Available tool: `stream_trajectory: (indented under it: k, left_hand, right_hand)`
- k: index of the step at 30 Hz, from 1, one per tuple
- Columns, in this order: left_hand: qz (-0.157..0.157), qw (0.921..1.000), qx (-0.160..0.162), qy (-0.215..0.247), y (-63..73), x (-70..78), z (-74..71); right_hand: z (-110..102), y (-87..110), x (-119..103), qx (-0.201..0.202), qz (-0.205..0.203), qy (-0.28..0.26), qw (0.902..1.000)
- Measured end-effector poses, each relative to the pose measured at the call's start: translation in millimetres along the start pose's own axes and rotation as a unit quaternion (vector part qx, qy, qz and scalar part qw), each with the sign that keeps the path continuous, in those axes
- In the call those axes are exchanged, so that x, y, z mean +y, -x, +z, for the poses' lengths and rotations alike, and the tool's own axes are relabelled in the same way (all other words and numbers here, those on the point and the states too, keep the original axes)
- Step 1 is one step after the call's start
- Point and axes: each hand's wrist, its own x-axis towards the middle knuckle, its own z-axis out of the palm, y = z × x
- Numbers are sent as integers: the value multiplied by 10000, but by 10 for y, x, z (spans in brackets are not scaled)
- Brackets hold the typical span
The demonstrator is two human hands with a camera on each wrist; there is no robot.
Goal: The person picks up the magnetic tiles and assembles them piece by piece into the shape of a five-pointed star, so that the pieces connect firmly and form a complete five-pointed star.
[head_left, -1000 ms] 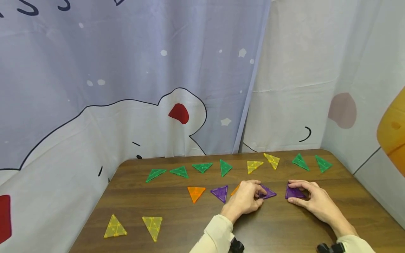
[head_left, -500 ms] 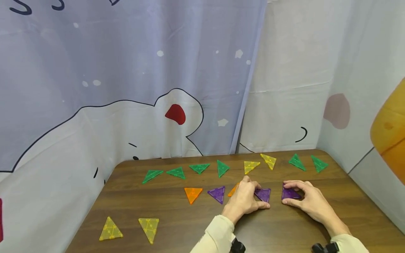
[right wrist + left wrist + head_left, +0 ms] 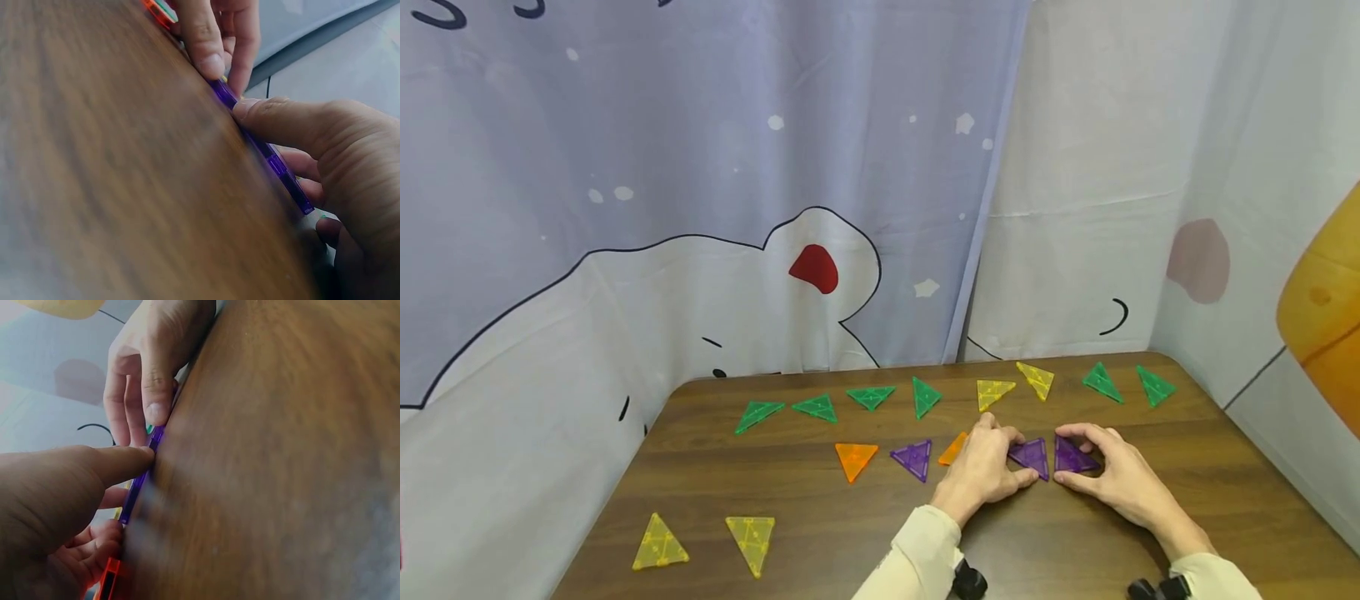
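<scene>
My left hand point(image 3: 983, 467) holds a purple triangular tile point(image 3: 1032, 458) between thumb and fingers, flat on the wooden table point(image 3: 850, 542). Just right of it, my right hand point(image 3: 1112, 475) grips a second purple triangular tile point(image 3: 1072, 456) by its edges. In the head view a narrow strip of wood shows between the two tiles. The left wrist view has the left thumb point(image 3: 128, 461) on the edge of its purple tile point(image 3: 134, 495). From the right wrist, the other tile point(image 3: 278, 165) lies flat under the right thumb point(image 3: 269, 115). Left fingers partly cover an orange triangular tile point(image 3: 953, 448).
Left of the hands lie another purple triangle point(image 3: 913, 460) and an orange triangle point(image 3: 856, 460). Several green triangles point(image 3: 815, 408) and two yellow ones point(image 3: 995, 393) line the back. Two larger yellow triangles point(image 3: 658, 543) lie front left. A printed curtain point(image 3: 737, 183) hangs behind the table.
The right hand has slid its purple tile left, towards the other one. The left hand's purple tile has turned and now sits closer to it. The view has shifted slightly.
</scene>
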Motion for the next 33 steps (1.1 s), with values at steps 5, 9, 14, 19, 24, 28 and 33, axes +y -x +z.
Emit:
stream_trajectory:
  k: [5,9,14,19,24,28,33]
  left_hand:
    - [100,9999,13,-121,-9,5,20]
    - [107,9998,28,-189,-27,13,28]
    - [74,9995,11,-320,-40,18,42]
    - [55,9993,-6,-370,-38,19,40]
    - [20,9992,-106,-374,-35,30,31]
    - [-10,9992,-170,-348,-30,31,37]
    - [-8,9992,-223,-345,-32,34,30]
  right_hand:
    - [30,13,-19,21,-94,-23,10000]
    - [43,3,-37,-2,-82,-56,10000]
    - [62,-18,-38,9,-126,-81,9999]
    - [66,-40,-42,28,-110,-109,9999]
    - [67,-54,-39,-21,-55,-127,9999]
    - [81,-71,-17,-79,-122,-158,9998]
    - [82,-120,26,-29,-436,-113,9990]
